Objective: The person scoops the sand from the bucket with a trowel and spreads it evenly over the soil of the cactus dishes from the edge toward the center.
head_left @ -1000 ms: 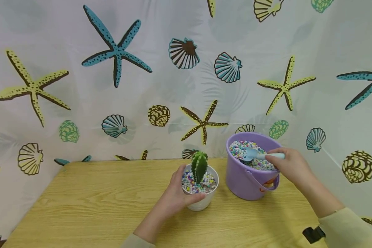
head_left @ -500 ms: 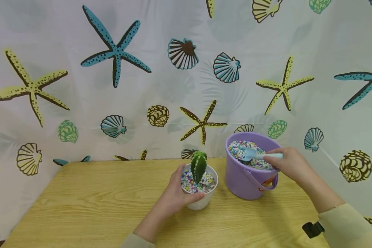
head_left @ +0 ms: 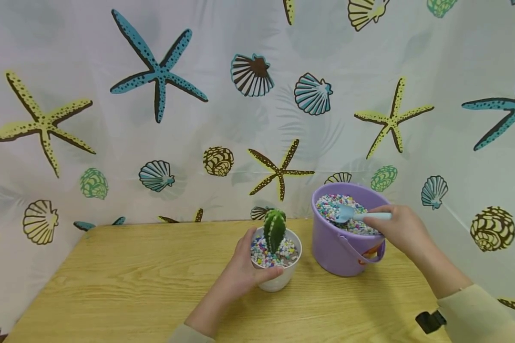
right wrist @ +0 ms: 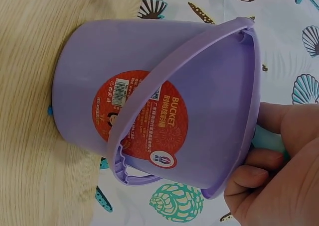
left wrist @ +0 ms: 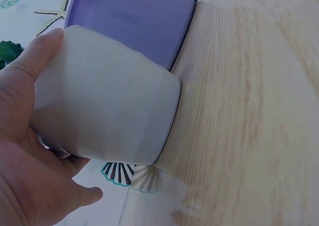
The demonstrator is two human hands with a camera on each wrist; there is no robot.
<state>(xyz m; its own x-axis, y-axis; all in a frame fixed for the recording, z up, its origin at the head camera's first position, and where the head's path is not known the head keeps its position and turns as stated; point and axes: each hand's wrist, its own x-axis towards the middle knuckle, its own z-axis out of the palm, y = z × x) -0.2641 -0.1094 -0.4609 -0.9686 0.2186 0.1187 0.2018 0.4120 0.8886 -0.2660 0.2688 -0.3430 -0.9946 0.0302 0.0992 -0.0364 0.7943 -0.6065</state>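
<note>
My left hand holds a white plant pot that stands upright on the table, with the thumb on the near side. A small green cactus rises from multicoloured pebbles in it, and a patch of brownish soil shows at the right. In the left wrist view the thumb lies along the rim of the pot. My right hand grips the handle of a light blue toy shovel. The shovel's blade rests on the pebbles inside a purple bucket, and my fingers are right at the bucket's rim.
Pot and bucket stand close together on a wooden table. The bucket's handle hangs down over its red label. Behind the table hangs a white cloth printed with starfish and shells.
The head view has shifted very slightly. Both hands, the pot and the shovel stay practically where they were.
</note>
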